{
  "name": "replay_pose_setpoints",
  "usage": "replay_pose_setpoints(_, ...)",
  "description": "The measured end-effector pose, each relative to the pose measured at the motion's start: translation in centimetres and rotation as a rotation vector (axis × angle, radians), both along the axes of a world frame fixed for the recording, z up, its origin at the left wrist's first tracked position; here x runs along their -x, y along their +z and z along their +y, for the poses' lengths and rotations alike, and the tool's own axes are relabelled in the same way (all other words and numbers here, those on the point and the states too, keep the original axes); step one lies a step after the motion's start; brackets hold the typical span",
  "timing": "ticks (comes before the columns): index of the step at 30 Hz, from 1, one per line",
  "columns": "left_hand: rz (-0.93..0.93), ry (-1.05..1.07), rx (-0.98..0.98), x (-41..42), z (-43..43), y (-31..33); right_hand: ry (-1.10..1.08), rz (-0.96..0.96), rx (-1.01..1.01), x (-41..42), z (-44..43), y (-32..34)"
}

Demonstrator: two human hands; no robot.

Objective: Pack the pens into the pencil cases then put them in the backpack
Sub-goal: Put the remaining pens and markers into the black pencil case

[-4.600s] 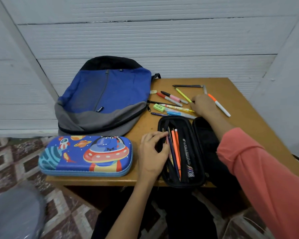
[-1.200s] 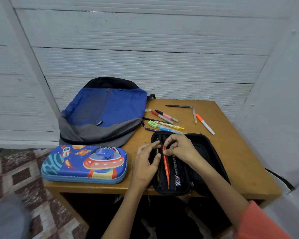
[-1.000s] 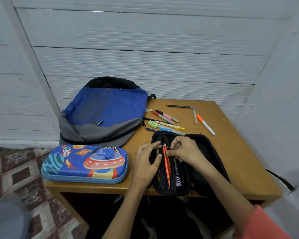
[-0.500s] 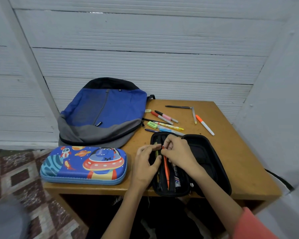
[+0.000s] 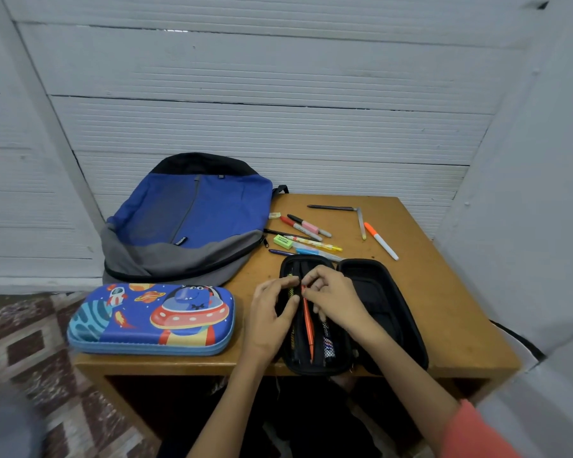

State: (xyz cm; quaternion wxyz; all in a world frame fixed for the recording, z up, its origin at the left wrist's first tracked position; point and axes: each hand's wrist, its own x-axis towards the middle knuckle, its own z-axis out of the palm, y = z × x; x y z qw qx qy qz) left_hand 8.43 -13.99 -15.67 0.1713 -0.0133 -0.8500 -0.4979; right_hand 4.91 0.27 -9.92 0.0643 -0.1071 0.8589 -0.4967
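Head view: right hand [image 5: 334, 299] pinches the far end of the pen [image 5: 308, 328], which lies lengthwise in the black case [image 5: 389, 309]; left hand [image 5: 268, 315] grips its rim.

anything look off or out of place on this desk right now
Nothing is spilled or damaged. The near end of the black pencil case seems to jut past the front edge of the table, and loose pens lie scattered at mixed angles behind it.

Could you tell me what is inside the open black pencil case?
An orange pen lies in the black pencil case, its top pinched by the right hand, beside darker pens. The left hand also covers the upper ends, so no full count.
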Motion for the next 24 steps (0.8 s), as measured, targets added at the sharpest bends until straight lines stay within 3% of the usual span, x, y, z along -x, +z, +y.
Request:
replay_pose_setpoints(3, 0.046, 0.003, -0.041, -0.6, 0.1, 0.6, -0.033, -0.144, 0.334, -0.5, 1.7, 0.7)
replay_pose_setpoints(5, 0.062, 0.002, -0.054, -0.7, 0.1, 0.8, -0.104, -0.087, 0.379, -0.7, 3.4, 0.5)
replay_pose_setpoints(8, 0.067, -0.007, -0.045, -0.8, 0.0, 0.7, -0.155, 0.142, 0.129, -0.8, 6.3, -0.4)
replay_pose_setpoints(11, 0.050, -0.008, -0.039, -1.0, 0.1, 0.5, -0.057, 0.283, -0.087, -1.2, 9.1, -1.0)
replay_pose_setpoints(13, 0.013, 0.009, -0.016, -1.0, 0.3, 0.8, -0.014, 0.292, -0.241, -1.2, 11.0, -1.6)
replay_pose_setpoints(15, -0.031, 0.014, 0.131, -1.0, 0.4, 1.5, -0.019, 0.229, -0.435, -1.2, 12.6, -2.3)
replay_pose_setpoints(18, -0.112, -0.046, 0.471, -1.0, 1.7, 2.8, 0.017, 0.111, -0.405, -1.9, 13.9, -3.1)
replay_pose_setpoints(24, -0.332, -0.187, 0.746, 0.0, 3.9, 3.9, -0.012, 0.096, -0.284, -2.9, 12.8, -3.4)
